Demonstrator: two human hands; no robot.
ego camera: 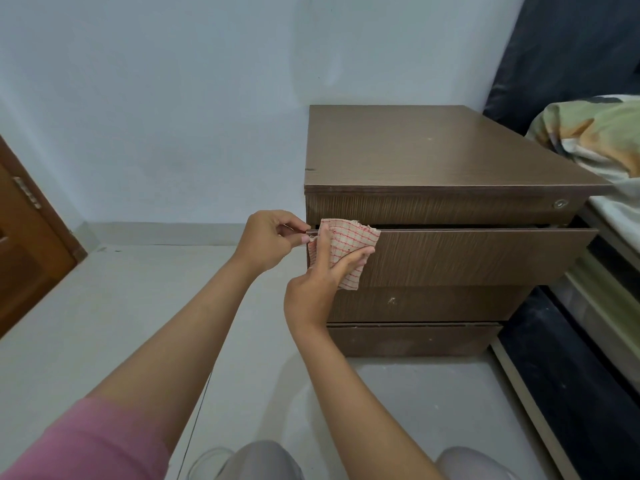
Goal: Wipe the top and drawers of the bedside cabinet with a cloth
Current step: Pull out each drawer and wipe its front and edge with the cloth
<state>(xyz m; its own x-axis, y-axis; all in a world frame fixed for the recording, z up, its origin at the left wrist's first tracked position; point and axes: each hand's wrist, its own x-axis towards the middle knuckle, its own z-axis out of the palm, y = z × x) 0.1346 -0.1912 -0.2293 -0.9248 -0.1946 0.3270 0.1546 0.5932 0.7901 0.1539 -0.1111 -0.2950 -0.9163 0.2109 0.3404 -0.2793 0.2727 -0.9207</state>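
Note:
A brown wooden bedside cabinet (433,154) stands against the pale wall, its top bare. The second drawer (485,254) is pulled out a little. My left hand (270,239) pinches that drawer front's upper left corner. My right hand (325,275) presses a cream cloth with red checks (346,244) flat against the left end of the drawer front. Above it sits the top drawer with a small round lock (560,203). Two lower drawers (415,337) are shut.
A bed with a patterned pillow (595,140) and a dark headboard (561,57) flanks the cabinet on the right. A brown wooden door (27,244) is at the left. Pale floor tiles (138,306) stretch in front; my knees show at the bottom edge.

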